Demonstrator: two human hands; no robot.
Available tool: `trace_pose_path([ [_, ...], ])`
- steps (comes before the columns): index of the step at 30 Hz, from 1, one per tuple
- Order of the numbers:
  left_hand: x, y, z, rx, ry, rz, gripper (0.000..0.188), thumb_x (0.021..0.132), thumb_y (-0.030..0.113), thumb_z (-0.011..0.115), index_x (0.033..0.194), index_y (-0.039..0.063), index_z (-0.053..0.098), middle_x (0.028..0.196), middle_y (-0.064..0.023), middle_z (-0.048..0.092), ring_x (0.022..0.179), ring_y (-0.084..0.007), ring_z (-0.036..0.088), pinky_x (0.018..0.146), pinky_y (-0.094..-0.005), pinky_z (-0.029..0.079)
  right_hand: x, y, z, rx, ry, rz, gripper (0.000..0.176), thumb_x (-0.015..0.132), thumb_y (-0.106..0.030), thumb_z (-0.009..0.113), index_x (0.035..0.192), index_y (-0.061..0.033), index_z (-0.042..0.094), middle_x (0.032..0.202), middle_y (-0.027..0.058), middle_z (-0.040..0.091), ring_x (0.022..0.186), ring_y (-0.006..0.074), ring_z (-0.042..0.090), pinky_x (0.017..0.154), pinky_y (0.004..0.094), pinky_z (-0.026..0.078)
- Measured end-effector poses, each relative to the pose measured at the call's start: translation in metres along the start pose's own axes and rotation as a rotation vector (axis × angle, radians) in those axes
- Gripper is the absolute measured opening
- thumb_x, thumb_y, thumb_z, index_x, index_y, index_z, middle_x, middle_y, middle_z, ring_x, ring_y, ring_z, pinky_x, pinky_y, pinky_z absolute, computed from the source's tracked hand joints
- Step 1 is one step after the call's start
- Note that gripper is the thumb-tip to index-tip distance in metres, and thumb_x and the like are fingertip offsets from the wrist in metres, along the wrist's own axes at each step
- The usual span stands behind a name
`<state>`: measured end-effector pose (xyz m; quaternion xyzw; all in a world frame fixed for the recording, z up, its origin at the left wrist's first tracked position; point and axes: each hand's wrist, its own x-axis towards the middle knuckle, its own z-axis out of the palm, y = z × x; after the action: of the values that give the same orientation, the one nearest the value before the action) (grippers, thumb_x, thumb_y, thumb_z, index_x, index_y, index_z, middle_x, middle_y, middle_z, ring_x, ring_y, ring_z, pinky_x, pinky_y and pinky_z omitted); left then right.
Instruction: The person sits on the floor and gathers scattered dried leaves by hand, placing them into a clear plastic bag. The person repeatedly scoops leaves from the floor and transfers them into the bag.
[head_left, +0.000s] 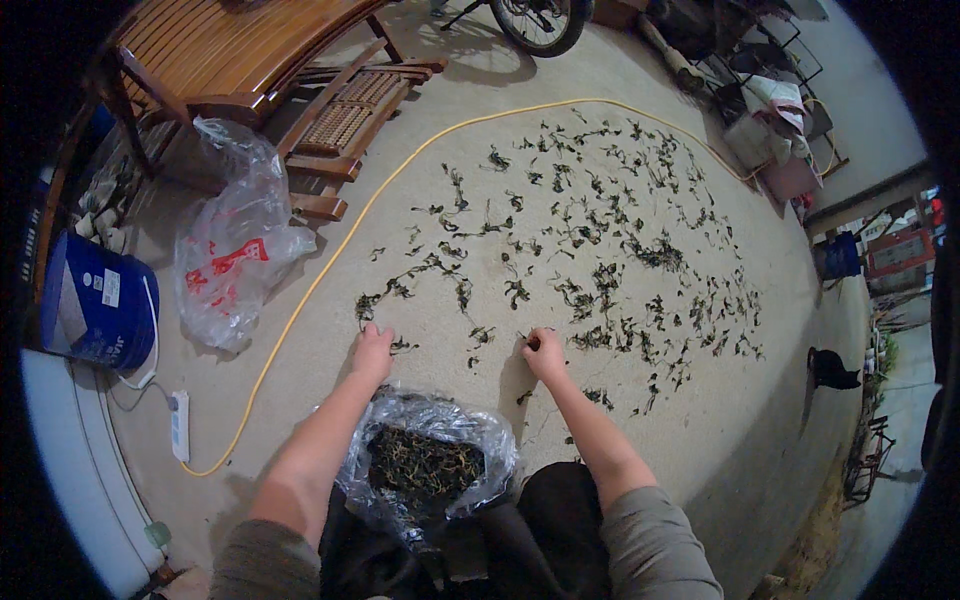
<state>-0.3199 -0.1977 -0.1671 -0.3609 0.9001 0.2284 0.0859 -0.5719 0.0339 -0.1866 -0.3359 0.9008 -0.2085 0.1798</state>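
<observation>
Dark, shrivelled dried plant pieces (600, 225) lie scattered over the pale concrete floor. My left hand (373, 352) reaches down to the floor just below a small clump of them (367, 306); its fingertips are partly hidden, so I cannot tell whether they grip anything. To the right, my right hand (546, 354) has thumb and fingers curled around a dark plant piece (534, 343). Between my forearms, close to my knees, a clear plastic bag (491, 442) stands with its mouth spread wide. Many more dried pieces (427, 465) fill it.
A yellow cable (319, 277) arcs around the plants from a white power strip (179, 427). At left are a crumpled plastic bag (240, 247), a blue bucket (101, 300) and a wooden slatted recliner (247, 52). A wheel (541, 22) stands beyond; a black cat (832, 369) sits at right.
</observation>
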Motion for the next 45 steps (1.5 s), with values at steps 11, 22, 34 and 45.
trace_pose_path([
  [11, 0.023, -0.014, -0.032, -1.18, -0.258, -0.176, 0.012, 0.078, -0.001, 0.06, 0.078, 0.003, 0.049, 0.09, -0.0106, 0.061, 0.073, -0.0159, 0.062, 0.061, -0.0265, 0.052, -0.04, -0.105, -0.068, 1.715, -0.919, 0.224, 0.014, 0.082, -0.017, 0.062, 0.092, -0.0113, 0.055, 0.094, 0.0024, 0.055, 0.08, 0.0139, 0.055, 0.065, 0.0263, 0.047],
  [22, -0.037, 0.042, -0.137, -0.947, -0.881, 0.229, 0.014, 0.073, 0.001, 0.061, 0.086, 0.001, 0.057, 0.083, -0.0079, 0.063, 0.072, -0.0154, 0.062, 0.068, -0.0272, 0.051, -0.136, -0.185, -0.057, 0.185, -0.88, -0.794, 0.031, 0.077, -0.015, 0.064, 0.105, -0.0073, 0.055, 0.098, 0.0128, 0.059, 0.086, 0.0243, 0.06, 0.072, 0.0366, 0.047],
  [34, -0.11, 0.038, -0.089, -0.038, -0.541, 0.603, 0.041, 0.072, 0.017, 0.068, 0.11, 0.005, 0.057, 0.114, -0.0146, 0.053, 0.109, -0.0316, 0.048, 0.09, -0.04, 0.041, -0.121, -0.124, -0.052, -0.122, -0.632, -0.587, 0.029, 0.074, -0.021, 0.065, 0.098, -0.0053, 0.062, 0.095, 0.0141, 0.061, 0.09, 0.0321, 0.058, 0.076, 0.0406, 0.048],
  [45, -0.08, 0.143, -0.091, -0.022, -0.291, 0.602, 0.015, 0.078, 0.019, 0.057, 0.085, 0.006, 0.061, 0.087, -0.0136, 0.058, 0.086, -0.0311, 0.057, 0.074, -0.0411, 0.047, -0.177, 0.066, -0.069, 0.322, 0.443, 0.492, 0.034, 0.077, -0.022, 0.065, 0.104, -0.0007, 0.058, 0.096, 0.0163, 0.06, 0.091, 0.0273, 0.057, 0.077, 0.0356, 0.046],
])
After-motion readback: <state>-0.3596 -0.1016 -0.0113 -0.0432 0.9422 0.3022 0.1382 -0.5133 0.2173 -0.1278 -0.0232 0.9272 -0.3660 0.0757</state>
